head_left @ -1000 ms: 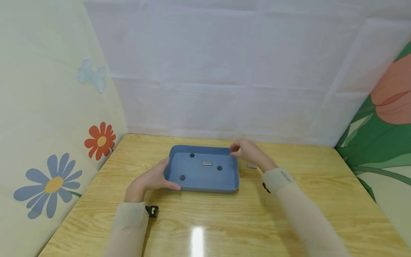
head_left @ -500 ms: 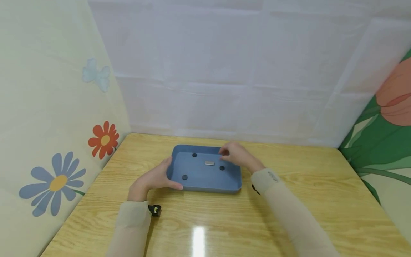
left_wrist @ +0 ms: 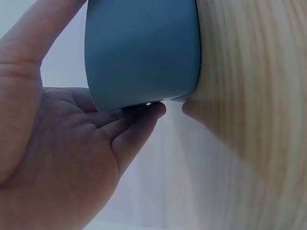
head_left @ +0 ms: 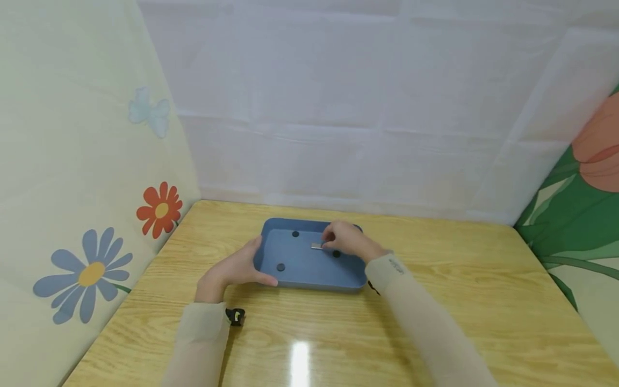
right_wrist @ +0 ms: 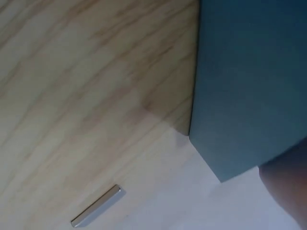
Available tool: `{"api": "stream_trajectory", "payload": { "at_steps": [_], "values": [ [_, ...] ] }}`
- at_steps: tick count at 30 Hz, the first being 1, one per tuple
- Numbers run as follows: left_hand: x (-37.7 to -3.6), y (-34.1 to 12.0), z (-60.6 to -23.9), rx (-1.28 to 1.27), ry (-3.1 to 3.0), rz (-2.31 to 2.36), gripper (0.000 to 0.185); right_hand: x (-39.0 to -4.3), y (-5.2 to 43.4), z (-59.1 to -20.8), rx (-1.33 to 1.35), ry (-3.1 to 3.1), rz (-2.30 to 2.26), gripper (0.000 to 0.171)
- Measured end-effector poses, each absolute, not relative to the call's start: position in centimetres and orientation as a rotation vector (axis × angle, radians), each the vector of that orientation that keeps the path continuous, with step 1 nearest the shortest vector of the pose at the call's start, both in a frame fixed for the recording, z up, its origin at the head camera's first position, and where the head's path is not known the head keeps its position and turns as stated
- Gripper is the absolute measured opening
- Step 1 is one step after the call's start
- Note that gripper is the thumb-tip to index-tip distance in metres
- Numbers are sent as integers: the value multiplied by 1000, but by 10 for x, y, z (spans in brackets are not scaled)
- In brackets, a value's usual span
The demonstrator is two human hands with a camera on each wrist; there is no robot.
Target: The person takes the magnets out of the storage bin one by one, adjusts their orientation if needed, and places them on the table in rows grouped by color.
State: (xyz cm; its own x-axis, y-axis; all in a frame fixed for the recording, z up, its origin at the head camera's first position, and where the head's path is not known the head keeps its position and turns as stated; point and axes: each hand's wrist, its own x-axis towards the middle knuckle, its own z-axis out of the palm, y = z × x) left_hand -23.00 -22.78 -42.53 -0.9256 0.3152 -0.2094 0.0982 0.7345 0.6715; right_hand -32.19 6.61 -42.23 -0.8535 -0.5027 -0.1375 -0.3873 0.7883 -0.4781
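Observation:
A shallow blue tray [head_left: 309,282] stands on the wooden table. My left hand [head_left: 235,267] grips its left end, thumb along the front wall and fingers at the left side; the left wrist view shows the hand around the tray's corner [left_wrist: 144,57]. Inside the tray lies a small silver bar [head_left: 316,246]. My right hand [head_left: 345,238] reaches over the tray's right side with bent fingers, fingertips right at the bar's right end; I cannot tell whether they pinch it. Dark round discs [head_left: 281,267] lie on the tray floor, one partly behind the right hand.
A second silver bar [right_wrist: 97,206] lies on the table to the right of the tray, seen in the right wrist view. A white sheet [head_left: 300,107] hangs behind the table [head_left: 271,333]. Flower-patterned panels [head_left: 87,161] stand at both sides.
My right hand has moved left and down from the tray's right back corner to the silver bar inside. The left hand keeps its hold on the tray. The whole view has shifted slightly.

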Motion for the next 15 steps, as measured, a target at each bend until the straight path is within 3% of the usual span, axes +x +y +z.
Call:
{"api": "stream_trajectory", "payload": {
  "at_steps": [15],
  "values": [
    [-231, -227, -426, 321, 2640, 978, 144, -321, 56, -426, -701, 2730, -530, 15]
  ]
}}
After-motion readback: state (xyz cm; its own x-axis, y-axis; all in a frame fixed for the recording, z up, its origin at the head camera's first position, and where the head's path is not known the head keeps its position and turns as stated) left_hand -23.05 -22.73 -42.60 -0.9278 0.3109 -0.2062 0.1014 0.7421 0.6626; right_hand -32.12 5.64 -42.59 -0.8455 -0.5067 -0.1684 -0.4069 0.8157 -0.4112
